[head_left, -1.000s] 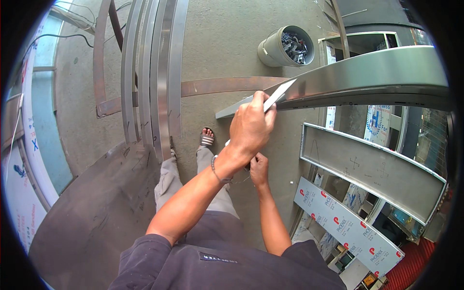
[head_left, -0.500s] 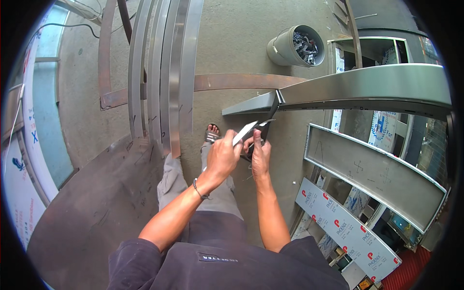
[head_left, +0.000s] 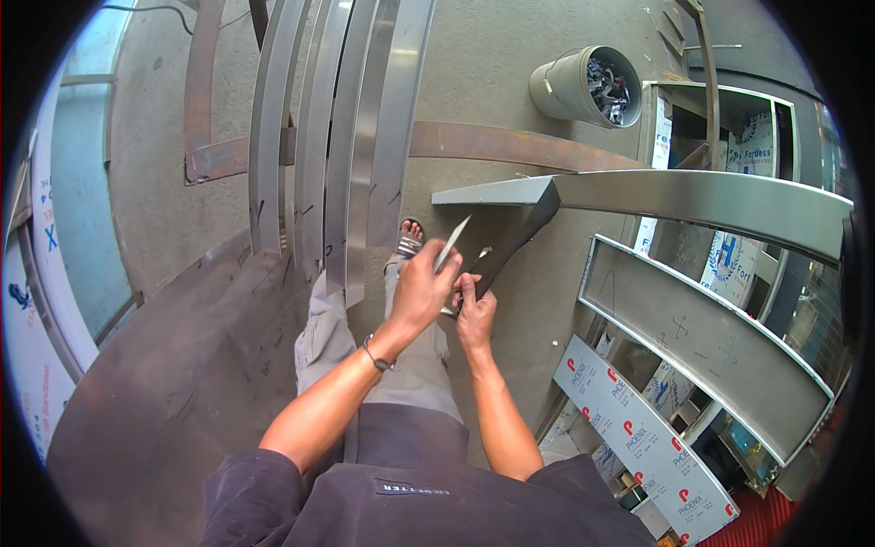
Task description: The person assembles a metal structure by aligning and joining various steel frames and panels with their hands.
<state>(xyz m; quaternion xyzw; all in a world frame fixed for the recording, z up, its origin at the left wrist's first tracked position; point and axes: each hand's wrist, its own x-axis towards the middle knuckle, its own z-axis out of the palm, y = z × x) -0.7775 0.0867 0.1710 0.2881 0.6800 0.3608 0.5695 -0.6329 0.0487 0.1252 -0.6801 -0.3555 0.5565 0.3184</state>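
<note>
Between the thumb and fingers of my left hand (head_left: 422,290) is a thin, white, pointed piece (head_left: 453,239), its tip sticking up past the fingers; its kind is unclear. Close beside it, my right hand (head_left: 476,317) is closed on the lower end of a dark, flexible strip (head_left: 510,248) that looks like film. This strip runs up, taut, to the long metal profile (head_left: 693,199). Left of where they meet, the profile's end (head_left: 488,193) looks pale grey. A small white scrap (head_left: 485,252) shows against the strip.
Several long silver metal strips (head_left: 365,137) stretch forward at my left, over a dark curved sheet (head_left: 173,383). A bucket of scraps (head_left: 570,87) stands ahead. Rusty flat bars (head_left: 510,143) cross the floor. At right lie a metal tray (head_left: 711,337) and a film-covered panel (head_left: 638,438).
The view has shifted slightly. My right hand has drawn lower and nearer, and more of the dark strip shows. Where it meets the profile has moved to the right along it.
</note>
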